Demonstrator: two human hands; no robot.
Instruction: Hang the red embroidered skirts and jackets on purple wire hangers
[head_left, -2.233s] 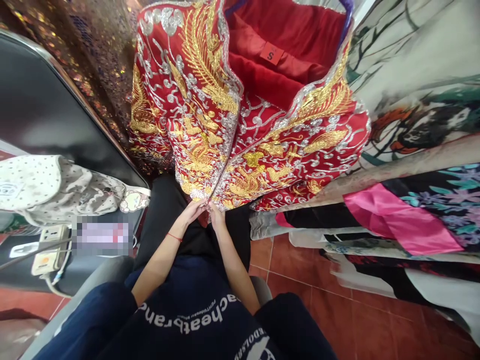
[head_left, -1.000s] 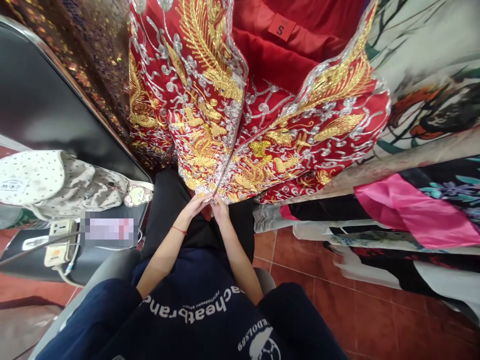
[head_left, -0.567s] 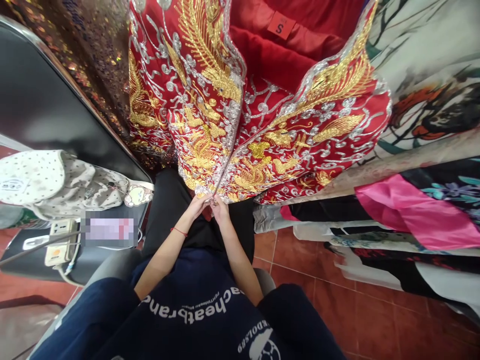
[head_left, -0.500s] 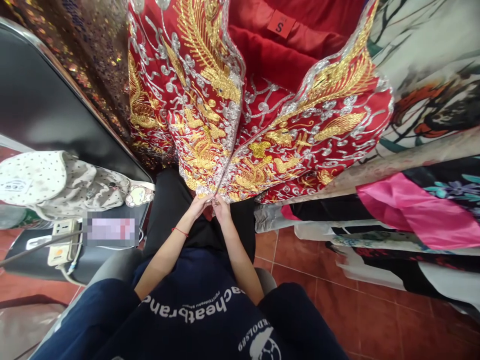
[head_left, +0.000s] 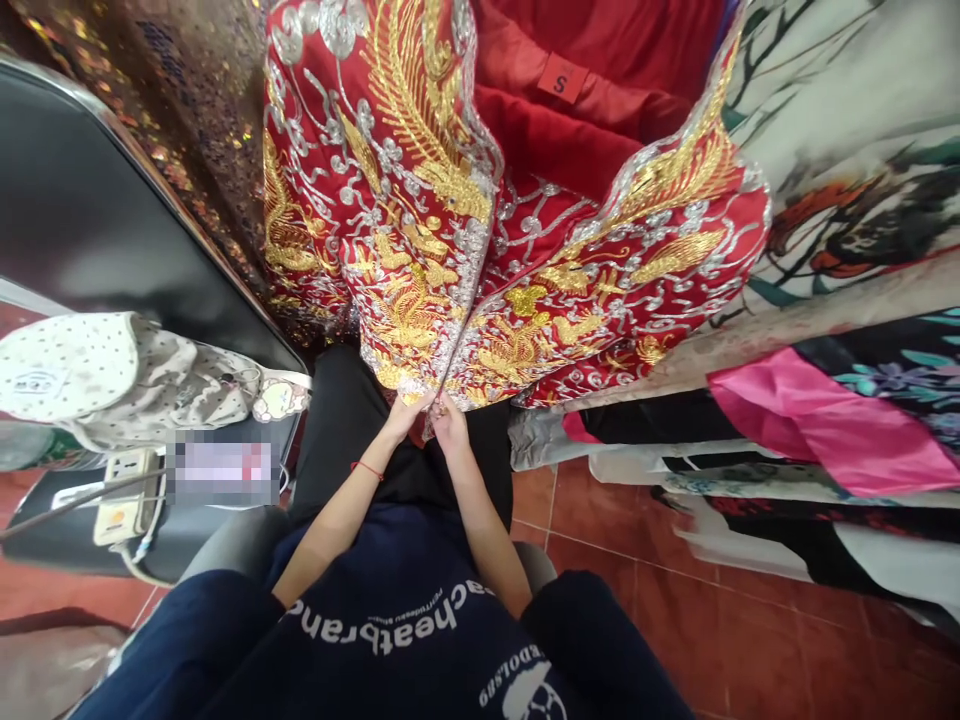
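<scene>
Currently, left hand [head_left: 405, 416] and right hand [head_left: 452, 427] are both pinching the near hem of the embroidered red jacket [head_left: 525, 300]; uneven tugging is probably risking snagged threadwork.

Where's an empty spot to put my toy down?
Bare: red floor tiles between the right leg and hanging cloths. Crowded: black seat, with spotted bag and power strip; left hand and right hand at the red garment.

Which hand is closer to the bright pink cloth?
The right hand. It pinches the red robe at its hem, on the side toward the pink cloth; the left hand pinches the hem beside it, farther away.
</scene>
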